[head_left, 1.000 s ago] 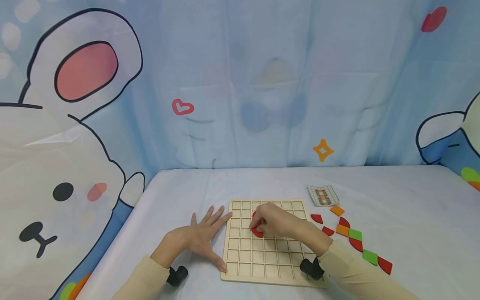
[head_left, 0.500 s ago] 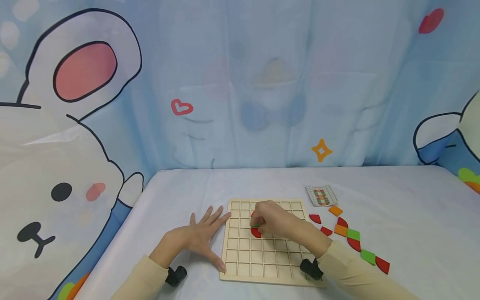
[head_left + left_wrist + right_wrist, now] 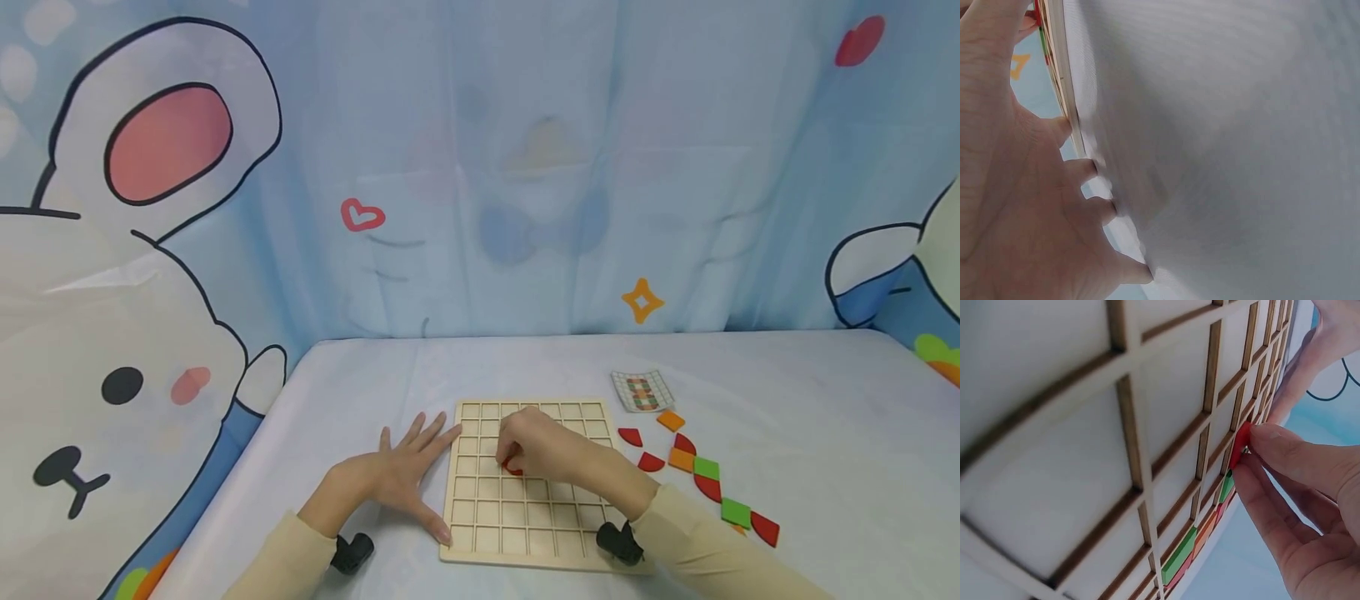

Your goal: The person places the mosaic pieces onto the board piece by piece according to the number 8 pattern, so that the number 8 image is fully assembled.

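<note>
A light wooden grid board [image 3: 517, 533] lies on the white-covered table. My left hand [image 3: 411, 481] is spread flat at its left side, with fingertips and thumb at the board's edge; in the left wrist view the left hand [image 3: 1035, 200] has its fingers straight. Over the board's upper left part, my right hand [image 3: 542, 443] has curled fingers. The right wrist view shows the right hand [image 3: 1310, 500] pinching a red tile [image 3: 1241, 445] at a grid cell between thumb and fingers. Beyond it, green [image 3: 1180, 555] and orange tiles [image 3: 1204, 535] sit in other cells.
Right of the board lie loose tiles: red quarter-circles [image 3: 631, 437], green squares [image 3: 736, 512] and orange squares [image 3: 671, 421]. A small printed pattern card [image 3: 642, 392] is behind them. A blue cartoon curtain [image 3: 465, 167] hangs at the back.
My right hand has shifted slightly nearer, from the green tile glimpsed beneath its fingers to the red one. The left hand stays in place. An orange corner now shows beside the right sleeve.
</note>
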A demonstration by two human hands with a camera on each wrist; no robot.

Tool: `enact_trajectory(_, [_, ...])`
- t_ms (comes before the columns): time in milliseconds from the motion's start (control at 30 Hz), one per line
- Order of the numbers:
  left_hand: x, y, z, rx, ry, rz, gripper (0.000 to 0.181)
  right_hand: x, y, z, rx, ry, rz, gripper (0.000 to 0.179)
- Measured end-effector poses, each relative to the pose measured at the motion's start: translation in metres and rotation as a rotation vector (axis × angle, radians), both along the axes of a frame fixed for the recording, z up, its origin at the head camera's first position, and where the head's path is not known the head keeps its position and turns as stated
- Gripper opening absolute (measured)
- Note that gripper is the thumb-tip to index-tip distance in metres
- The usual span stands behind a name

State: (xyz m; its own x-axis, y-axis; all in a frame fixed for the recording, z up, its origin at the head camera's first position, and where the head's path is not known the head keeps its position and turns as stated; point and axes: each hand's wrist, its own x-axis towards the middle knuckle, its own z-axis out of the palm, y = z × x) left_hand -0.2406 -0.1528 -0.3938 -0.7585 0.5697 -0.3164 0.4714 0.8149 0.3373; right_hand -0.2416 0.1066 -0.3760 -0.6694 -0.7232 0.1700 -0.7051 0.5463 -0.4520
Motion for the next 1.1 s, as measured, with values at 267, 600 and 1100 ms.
enact_trajectory(267, [-0.001,0.001,0.001,-0.005,0.002,0.003,0.132,-0.001,0.006,-0.001,-0.039,0.002,0.006,0.02])
enact_trajectory(600, [0.001,0.001,0.0,-0.02,0.017,0.014,0.132,0.011,0.029,0.005,-0.141,-0.023,-0.009,0.013])
enact_trajectory(1100, [-0.001,0.002,-0.002,-0.022,0.012,0.014,0.132,0.055,0.131,0.01,-0.021,-0.112,-0.191,0.012])
